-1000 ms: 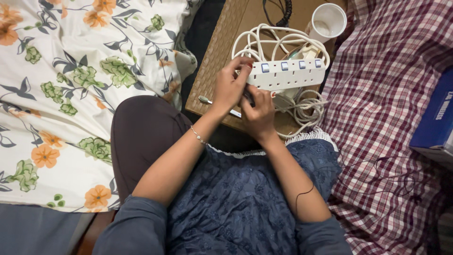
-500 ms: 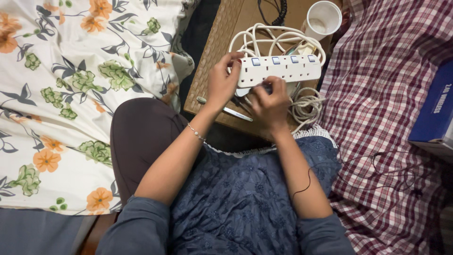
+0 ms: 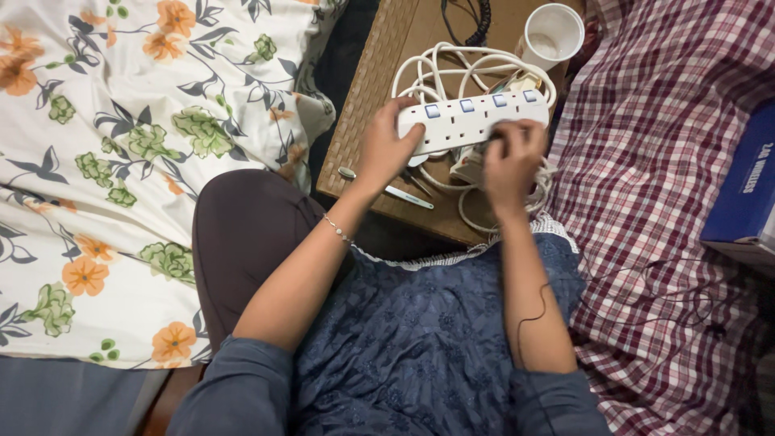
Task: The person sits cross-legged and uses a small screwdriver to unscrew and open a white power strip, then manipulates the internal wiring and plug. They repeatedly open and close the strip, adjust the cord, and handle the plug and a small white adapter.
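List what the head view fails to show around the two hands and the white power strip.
- Right hand: whatever its fingers grip; the hand itself covers it.
- Power strip: its left end under the left hand; its sockets are too small to tell whether any are in use.
- White cable: its far end, lost in the coil behind the strip.
- Cup: contents blurred.
- Blue box: cut off by the right edge.

A power strip (image 3: 472,121) lies on the desk (image 3: 363,121), over its coiled cable (image 3: 452,69). A cup (image 3: 553,34) stands at the far right corner. Tweezers (image 3: 387,187) lie near the left hand (image 3: 387,149). A box (image 3: 747,194) sits on bedding far right.
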